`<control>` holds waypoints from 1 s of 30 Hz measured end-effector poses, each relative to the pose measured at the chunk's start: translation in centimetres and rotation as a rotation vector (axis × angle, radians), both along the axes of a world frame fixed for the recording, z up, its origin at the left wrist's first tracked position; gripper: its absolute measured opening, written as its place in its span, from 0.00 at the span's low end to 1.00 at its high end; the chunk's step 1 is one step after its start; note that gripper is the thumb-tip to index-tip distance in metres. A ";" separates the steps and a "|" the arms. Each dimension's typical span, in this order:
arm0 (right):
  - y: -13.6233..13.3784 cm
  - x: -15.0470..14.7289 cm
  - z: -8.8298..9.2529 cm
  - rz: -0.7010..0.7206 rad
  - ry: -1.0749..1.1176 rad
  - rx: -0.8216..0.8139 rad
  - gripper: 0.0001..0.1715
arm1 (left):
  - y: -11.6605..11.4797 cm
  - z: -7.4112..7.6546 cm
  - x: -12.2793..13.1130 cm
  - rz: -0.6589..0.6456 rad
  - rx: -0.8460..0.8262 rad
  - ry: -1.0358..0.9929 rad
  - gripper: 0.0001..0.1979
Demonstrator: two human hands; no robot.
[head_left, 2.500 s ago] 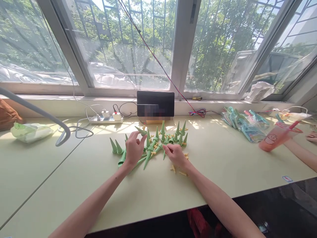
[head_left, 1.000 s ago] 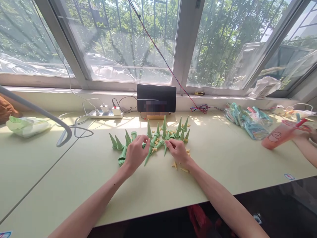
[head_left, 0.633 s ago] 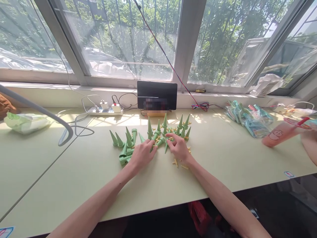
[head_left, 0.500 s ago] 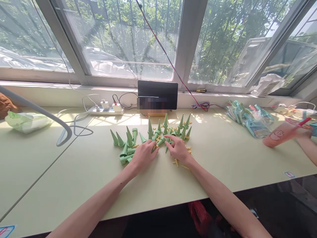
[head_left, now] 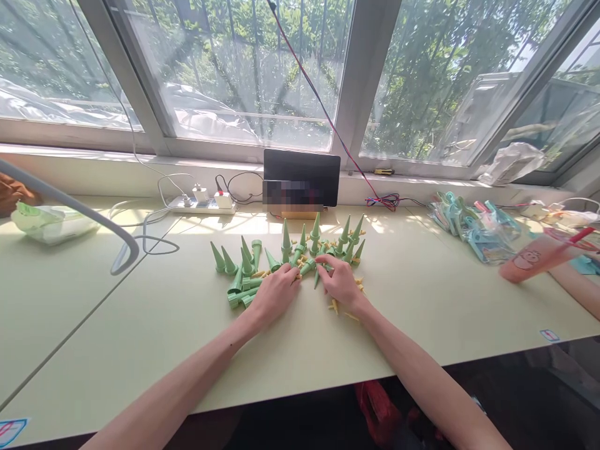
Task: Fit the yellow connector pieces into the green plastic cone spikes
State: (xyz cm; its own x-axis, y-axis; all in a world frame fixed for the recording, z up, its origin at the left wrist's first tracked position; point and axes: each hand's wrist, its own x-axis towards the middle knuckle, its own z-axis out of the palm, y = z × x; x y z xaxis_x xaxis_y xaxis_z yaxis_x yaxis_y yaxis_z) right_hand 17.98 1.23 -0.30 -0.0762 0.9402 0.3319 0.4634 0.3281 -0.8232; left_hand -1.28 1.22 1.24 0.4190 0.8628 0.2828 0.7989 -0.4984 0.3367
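Note:
A pile of green plastic cones sits mid-table, some upright, some lying flat. Small yellow pieces are scattered among them and beside my right wrist. My left hand rests palm down on the near side of the pile, its fingers curled with the tips closed on a lying green cone. My right hand is just to the right of it, with thumb and forefinger pinched on a green cone at the pile's centre. The fingertips of both hands nearly meet.
A dark tablet stands behind the pile, with a power strip and cables to its left. At the left are a grey hose and a wipes pack. Plastic packets lie right. Another person's arm is by a pink cup.
My left hand set a raised cone down among the standing ones, then dropped onto the pile and slid right toward my right hand. The other person's pink cup shifted slightly.

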 end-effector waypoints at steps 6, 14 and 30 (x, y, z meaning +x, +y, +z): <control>-0.3 0.0 0.6 -0.086 0.080 0.014 0.12 | -0.1 -0.1 0.0 -0.030 0.013 -0.099 0.07; 0.0 0.6 1.2 -0.308 0.180 0.093 0.11 | -0.1 -0.7 -0.1 -0.054 0.005 -0.095 0.10; 0.5 1.4 1.6 -0.497 0.149 0.265 0.12 | -0.4 -1.1 0.2 -0.218 0.123 -0.225 0.09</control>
State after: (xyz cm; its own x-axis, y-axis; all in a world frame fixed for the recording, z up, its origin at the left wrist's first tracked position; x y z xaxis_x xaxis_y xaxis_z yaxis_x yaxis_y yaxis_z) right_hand 19.35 1.69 1.26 0.4187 0.7348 0.5337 0.4999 0.3041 -0.8109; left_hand -1.05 0.84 0.12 0.5052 0.7136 0.4853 0.5819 -0.6969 0.4191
